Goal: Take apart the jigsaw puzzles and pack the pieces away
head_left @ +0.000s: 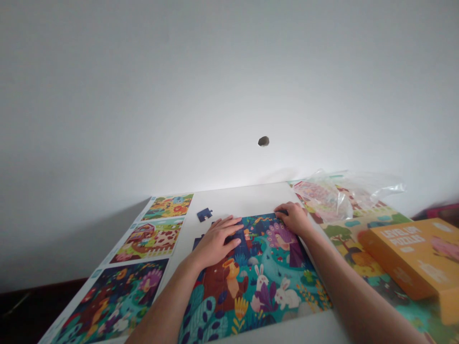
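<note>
A colourful jigsaw puzzle [265, 282] with a bear, rabbits and a peacock lies assembled on the white table [244, 198]. My left hand [215, 241] lies flat on the puzzle's upper left part, fingers stretched out and pointing right. My right hand [294, 217] rests on the puzzle's top right corner with its fingers curled down onto the pieces. One loose dark blue puzzle piece [204, 214] lies on the table just beyond my left hand.
A printed guide sheet [143, 258] with three pictures lies at the left. At the right are another puzzle picture [344, 234], a crumpled clear plastic bag [333, 193] and an orange puzzle box [416, 255]. A white wall with a small dark hole [263, 141] stands behind.
</note>
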A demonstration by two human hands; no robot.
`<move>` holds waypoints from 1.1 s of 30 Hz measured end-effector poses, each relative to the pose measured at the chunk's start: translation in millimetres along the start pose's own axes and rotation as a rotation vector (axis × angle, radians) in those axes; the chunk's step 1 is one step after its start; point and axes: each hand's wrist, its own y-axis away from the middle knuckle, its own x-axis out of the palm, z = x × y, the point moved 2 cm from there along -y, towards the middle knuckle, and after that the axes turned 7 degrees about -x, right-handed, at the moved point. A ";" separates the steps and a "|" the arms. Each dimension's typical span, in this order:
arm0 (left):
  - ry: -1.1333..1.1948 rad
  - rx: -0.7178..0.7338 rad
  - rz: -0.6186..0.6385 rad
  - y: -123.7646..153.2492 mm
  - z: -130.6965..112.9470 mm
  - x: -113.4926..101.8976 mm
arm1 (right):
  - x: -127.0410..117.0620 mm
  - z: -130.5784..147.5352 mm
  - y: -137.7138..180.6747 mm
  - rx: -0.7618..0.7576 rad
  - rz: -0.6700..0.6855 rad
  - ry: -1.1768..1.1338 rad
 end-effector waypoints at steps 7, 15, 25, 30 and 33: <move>0.001 -0.009 0.004 -0.6 -0.6 -0.2 | -0.3 -3.9 -0.2 0.070 -0.032 0.021; -0.027 -0.010 0.013 -0.4 0.4 0.2 | 3.0 -11.0 -0.7 0.141 -0.034 0.043; -0.006 0.006 -0.031 -0.8 1.4 1.1 | 4.4 -9.0 2.1 0.144 -0.061 0.080; -0.133 -0.231 -0.276 -1.1 13.1 -2.7 | 2.5 -0.4 6.0 0.059 -0.033 0.100; -0.246 -0.491 -0.357 1.2 23.6 -6.5 | 3.3 0.4 5.1 0.084 -0.009 0.115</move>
